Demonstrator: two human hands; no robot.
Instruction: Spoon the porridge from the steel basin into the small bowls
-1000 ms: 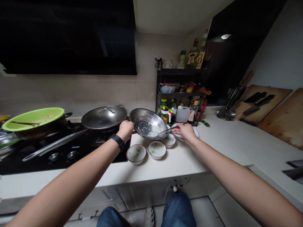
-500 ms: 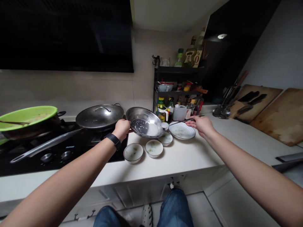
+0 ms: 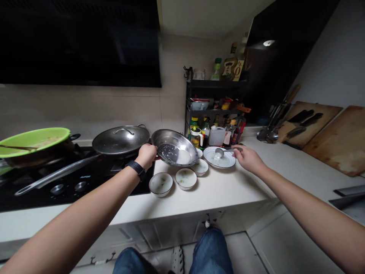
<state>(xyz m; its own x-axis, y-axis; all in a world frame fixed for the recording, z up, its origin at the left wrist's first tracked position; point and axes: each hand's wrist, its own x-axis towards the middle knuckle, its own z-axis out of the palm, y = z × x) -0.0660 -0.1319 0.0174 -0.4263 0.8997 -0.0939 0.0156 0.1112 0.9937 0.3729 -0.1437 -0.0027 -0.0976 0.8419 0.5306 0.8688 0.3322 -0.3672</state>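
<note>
stainless steel pan (image 3: 174, 147) tipped up in left hand, spoon in right

left hand (image 3: 146, 156) is closed firmly round the pan's short side handle, with a black wristband (image 3: 136, 169) just above it. the pan tilts up over the white counter (image 3: 216, 198), its lower rim near a small white bowl (image 3: 200, 167), and pale liquid and white bits lie on its low side. the thin steel looks fairly light but probably slippery when wet, so the handle seems the surest hold, though the wide pan may swing if held on one side only. right hand (image 3: 248, 160) is curled narrowly round the handle of a metal spoon (image 3: 219, 153), its bowl above a white plate (image 3: 219, 161); i cannot tell if they touch. a second small bowl (image 3: 160, 184) and a third small bowl (image 3: 186, 179) sit nearby, close to the black hob (image 3: 57, 182) and its lidded wok (image 3: 120, 140).
</note>
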